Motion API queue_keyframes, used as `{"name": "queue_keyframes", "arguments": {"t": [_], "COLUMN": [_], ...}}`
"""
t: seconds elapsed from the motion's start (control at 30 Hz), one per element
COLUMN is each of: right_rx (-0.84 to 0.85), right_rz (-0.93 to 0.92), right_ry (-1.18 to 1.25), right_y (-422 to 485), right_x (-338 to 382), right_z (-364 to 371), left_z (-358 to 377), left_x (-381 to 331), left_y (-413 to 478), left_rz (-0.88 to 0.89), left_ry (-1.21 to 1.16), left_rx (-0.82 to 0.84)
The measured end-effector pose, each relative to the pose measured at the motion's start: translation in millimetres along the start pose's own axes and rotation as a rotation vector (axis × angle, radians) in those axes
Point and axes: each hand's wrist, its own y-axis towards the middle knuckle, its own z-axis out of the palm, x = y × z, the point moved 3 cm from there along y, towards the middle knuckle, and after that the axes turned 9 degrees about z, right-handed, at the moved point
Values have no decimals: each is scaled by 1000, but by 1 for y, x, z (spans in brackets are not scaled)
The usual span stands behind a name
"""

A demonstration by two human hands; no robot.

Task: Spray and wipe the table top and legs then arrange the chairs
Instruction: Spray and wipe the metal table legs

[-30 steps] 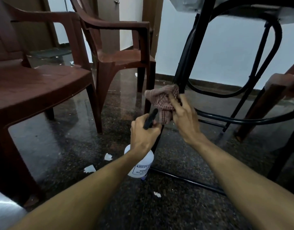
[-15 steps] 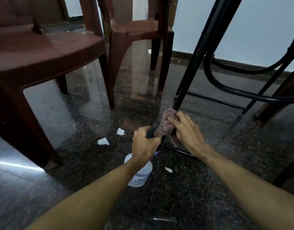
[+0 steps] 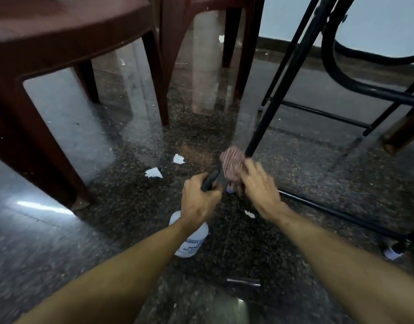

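A black metal table leg slants down to the dark stone floor at centre. My right hand presses a pink checked cloth around the bottom of that leg, close to the floor. My left hand grips the black trigger head of a white spray bottle, which hangs below the hand just left of the cloth. The table top is out of view above.
Two brown plastic chairs stand at left and back centre. Black table crossbars run along the floor at right. White paper scraps lie on the floor. Another brown chair leg shows at far right.
My right hand has slid the cloth down the table leg from mid height to its foot. The view has tilted down toward the floor, and my left hand with the bottle followed.
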Motion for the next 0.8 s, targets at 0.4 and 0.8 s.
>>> {"name": "queue_keyframes", "arguments": {"t": [0.4, 0.8], "right_rx": [-8, -99], "right_rz": [424, 387], "right_ry": [439, 688], "right_y": [-91, -79], "right_x": [-72, -11], "right_z": [-10, -198], "left_z": [-23, -123], "left_x": [-54, -165], "left_y": [-1, -7], "left_rz": [84, 78], "left_ry": [-41, -77], "left_rx": [23, 27]}}
